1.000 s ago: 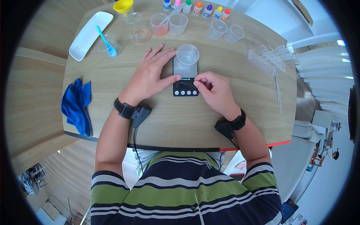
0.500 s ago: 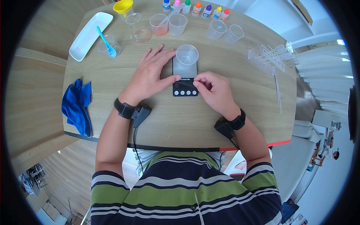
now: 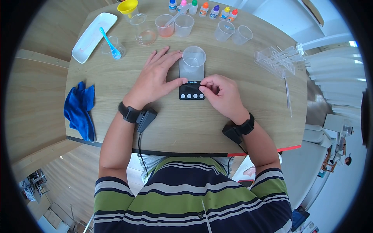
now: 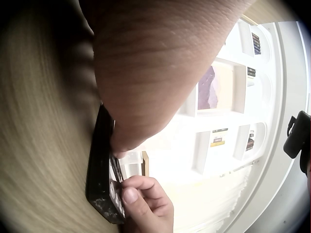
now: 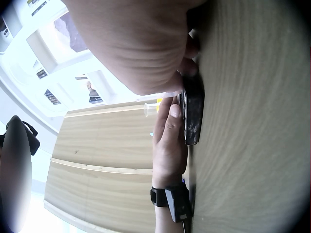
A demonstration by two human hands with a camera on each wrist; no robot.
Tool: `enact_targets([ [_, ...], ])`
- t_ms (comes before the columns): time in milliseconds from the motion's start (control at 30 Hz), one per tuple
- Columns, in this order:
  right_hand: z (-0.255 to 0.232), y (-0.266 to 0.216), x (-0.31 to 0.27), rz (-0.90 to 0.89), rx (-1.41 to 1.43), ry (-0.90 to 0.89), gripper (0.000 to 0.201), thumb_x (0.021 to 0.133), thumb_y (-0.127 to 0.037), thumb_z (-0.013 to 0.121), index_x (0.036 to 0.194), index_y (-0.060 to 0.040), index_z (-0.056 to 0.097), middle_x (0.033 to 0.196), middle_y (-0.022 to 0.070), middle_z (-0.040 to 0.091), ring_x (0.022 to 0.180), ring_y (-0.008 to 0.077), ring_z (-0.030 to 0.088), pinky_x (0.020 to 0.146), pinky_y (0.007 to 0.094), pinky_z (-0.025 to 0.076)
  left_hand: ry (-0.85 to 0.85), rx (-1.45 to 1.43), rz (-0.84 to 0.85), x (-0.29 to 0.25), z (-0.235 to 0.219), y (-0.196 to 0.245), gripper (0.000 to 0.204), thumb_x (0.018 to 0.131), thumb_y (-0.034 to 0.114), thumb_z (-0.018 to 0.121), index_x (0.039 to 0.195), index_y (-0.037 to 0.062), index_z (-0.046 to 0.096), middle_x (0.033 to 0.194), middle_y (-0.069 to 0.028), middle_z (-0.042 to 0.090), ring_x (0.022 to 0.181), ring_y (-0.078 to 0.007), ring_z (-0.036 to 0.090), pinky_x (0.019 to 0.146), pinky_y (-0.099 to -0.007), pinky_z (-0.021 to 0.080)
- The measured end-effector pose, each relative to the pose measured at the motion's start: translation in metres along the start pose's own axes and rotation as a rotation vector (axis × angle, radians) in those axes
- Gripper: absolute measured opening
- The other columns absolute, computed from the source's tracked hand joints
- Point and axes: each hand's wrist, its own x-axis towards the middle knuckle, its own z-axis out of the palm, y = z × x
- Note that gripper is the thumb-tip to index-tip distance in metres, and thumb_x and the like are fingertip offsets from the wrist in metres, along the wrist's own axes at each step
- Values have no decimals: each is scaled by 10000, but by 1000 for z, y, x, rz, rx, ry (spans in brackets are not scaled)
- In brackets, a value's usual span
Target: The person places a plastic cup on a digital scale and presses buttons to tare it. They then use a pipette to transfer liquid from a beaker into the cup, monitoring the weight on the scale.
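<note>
A small black digital scale [image 3: 192, 87] lies mid-table, with a lit display and a row of round buttons along its near end. On its metal plate stands a clear plastic cup [image 3: 194, 58]. My left hand [image 3: 154, 79] spreads flat along the scale's left side, its thumb tip on the display's edge and a fingertip near the cup. From the right, my right hand [image 3: 224, 93] curls its fingers and holds the display's right edge between thumb and forefinger. In the left wrist view, the right thumb sits just over the buttons [image 4: 115, 196].
Behind the scale stand plastic cups [image 3: 183, 26], one with pink residue, and several dropper bottles [image 3: 214, 12]. At left are a white tray [image 3: 91, 37], a blue spoon [image 3: 110, 43], a yellow funnel [image 3: 127, 6] and a blue cloth [image 3: 79, 110]. A clear rack [image 3: 276, 62] stands right.
The lit text on the scale's display has changed. My right thumb has shifted very slightly left on the display's edge; my left hand and the cup stay put.
</note>
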Motion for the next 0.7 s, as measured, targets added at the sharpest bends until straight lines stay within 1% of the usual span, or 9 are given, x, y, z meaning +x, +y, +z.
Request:
enact_targets([
  [233,-2,-3,0,-15,-25,-13,144,900,-54,863,1004,-64,762,768,32,674,603,132,601,574,303,481,3,8,4,0,1,-1,780,933,379,869,1595,101,564,1615,-151,607,1607,-440,410,1339,-612,247],
  [500,-1,-2,1,-17,-33,-3,118,920,-26,823,1011,-66,759,808,40,714,615,135,626,582,312,500,2,6,3,0,0,0,788,934,384,868,1602,104,557,1615,-149,607,1605,-441,413,1336,-610,255],
  [700,-3,-3,1,-19,-27,-11,109,929,-19,806,1015,-69,759,813,38,715,621,138,627,587,311,500,1,7,-2,0,0,1,787,933,387,868,1598,101,561,1612,-149,609,1603,-443,416,1333,-610,262],
])
